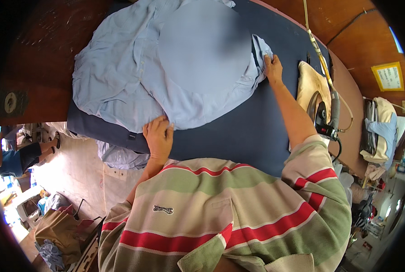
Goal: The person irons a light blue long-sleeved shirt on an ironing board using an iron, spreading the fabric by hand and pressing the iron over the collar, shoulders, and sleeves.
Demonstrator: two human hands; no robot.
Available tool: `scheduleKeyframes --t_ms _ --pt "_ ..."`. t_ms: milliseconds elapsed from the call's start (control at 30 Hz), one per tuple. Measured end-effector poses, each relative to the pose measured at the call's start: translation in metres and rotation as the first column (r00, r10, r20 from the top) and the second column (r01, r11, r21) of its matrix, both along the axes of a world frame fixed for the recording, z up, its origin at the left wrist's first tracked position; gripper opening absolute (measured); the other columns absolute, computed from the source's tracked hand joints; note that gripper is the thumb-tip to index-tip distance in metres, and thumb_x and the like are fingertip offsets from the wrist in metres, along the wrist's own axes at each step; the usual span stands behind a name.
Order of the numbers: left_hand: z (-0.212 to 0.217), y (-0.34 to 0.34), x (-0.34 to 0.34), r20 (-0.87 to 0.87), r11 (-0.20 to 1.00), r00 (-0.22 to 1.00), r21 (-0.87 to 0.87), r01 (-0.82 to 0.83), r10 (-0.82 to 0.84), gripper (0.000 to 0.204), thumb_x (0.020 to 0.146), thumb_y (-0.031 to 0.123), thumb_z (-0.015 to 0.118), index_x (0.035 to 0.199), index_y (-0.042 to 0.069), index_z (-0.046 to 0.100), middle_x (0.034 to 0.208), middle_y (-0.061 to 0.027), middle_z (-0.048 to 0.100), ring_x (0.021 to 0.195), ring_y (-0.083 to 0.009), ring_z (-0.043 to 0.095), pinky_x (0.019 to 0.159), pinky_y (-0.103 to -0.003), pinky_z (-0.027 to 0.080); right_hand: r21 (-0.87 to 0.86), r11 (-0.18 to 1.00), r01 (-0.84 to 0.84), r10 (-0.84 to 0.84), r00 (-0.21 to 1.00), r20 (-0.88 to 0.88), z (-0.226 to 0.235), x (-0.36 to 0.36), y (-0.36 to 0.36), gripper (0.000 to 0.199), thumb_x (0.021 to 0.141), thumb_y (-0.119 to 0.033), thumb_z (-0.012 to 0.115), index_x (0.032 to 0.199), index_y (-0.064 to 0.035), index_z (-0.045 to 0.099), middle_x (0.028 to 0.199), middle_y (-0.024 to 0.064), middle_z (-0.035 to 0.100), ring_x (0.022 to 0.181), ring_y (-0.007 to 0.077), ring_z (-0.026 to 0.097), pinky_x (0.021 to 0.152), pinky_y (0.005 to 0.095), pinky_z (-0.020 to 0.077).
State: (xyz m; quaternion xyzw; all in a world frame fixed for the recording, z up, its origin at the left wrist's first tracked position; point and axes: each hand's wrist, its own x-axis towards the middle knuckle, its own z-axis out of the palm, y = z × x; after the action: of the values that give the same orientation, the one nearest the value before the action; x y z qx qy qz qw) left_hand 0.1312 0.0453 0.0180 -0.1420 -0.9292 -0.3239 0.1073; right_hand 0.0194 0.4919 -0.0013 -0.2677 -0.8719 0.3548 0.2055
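A light blue shirt (pixel 116 77) lies spread and wrinkled over a dark blue padded ironing table (pixel 238 131). My left hand (pixel 159 138) is at its near edge, fingers bent and closed on the fabric. Farther right, my right hand (pixel 273 70) pinches a narrow end of the shirt between thumb and fingers, by a dark gap in the cloth. A round blurred patch hides the middle of the shirt. To the right of my right forearm an iron (pixel 322 119) rests on a scorched, cream-coloured pad (pixel 312 81).
A hose (pixel 320 56) and cord run down to the iron. Folded clothes (pixel 379 131) are stacked at the far right. Wooden panels (pixel 43 54) stand at the left. Below them are a brown bag (pixel 59 231) on the floor and another person (pixel 23 154).
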Motion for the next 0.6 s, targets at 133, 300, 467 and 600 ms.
scheduleKeyframes --t_ms 133,300,467,600 --pt "0.014 -0.008 -0.029 0.296 0.901 0.932 0.312 -0.302 0.210 0.024 0.092 0.021 0.052 0.098 -0.002 0.053 0.082 -0.0152 0.054 0.073 -0.0235 0.050 0.071 -0.033 0.042 -0.044 0.991 0.124 -0.128 0.986 -0.110 0.023 0.022 0.023 0.034 0.088 -0.033 0.052 0.082 0.0002 0.055 0.074 0.0183 0.060 0.070 0.0306 0.059 0.066 0.0391 0.0437" --pt "0.023 -0.018 -0.055 0.233 0.975 0.965 0.157 -0.157 0.118 0.026 0.089 0.021 0.054 0.104 0.000 0.049 0.089 -0.0237 0.058 0.080 -0.0366 0.057 0.072 -0.040 0.044 0.106 0.992 0.067 -0.082 0.986 0.148 0.052 0.058 0.050 0.034 0.088 -0.031 0.051 0.083 0.0023 0.054 0.075 0.0221 0.060 0.074 0.0385 0.059 0.066 0.0417 0.0436" --pt "0.024 -0.020 -0.022 0.464 0.967 0.857 -0.217 -0.133 0.222 0.031 0.085 0.025 0.059 0.109 0.008 0.049 0.088 -0.0224 0.061 0.079 -0.0408 0.059 0.067 -0.045 0.043 0.405 0.892 -0.202 0.024 0.915 0.403 0.037 0.124 0.057 0.029 0.086 -0.027 0.055 0.094 0.0011 0.053 0.091 0.0253 0.062 0.090 0.0442 0.058 0.073 0.0471 0.0452" --pt "0.016 -0.027 -0.007 0.295 0.970 0.937 -0.210 -0.127 0.186 0.030 0.086 0.027 0.059 0.108 0.009 0.049 0.081 -0.0189 0.062 0.073 -0.0406 0.058 0.062 -0.047 0.043 0.390 0.906 -0.164 -0.097 0.817 0.569 0.071 0.147 0.021 0.038 0.085 -0.019 0.057 0.116 -0.0026 0.045 0.100 0.0265 0.061 0.093 0.0438 0.058 0.077 0.0490 0.0450"
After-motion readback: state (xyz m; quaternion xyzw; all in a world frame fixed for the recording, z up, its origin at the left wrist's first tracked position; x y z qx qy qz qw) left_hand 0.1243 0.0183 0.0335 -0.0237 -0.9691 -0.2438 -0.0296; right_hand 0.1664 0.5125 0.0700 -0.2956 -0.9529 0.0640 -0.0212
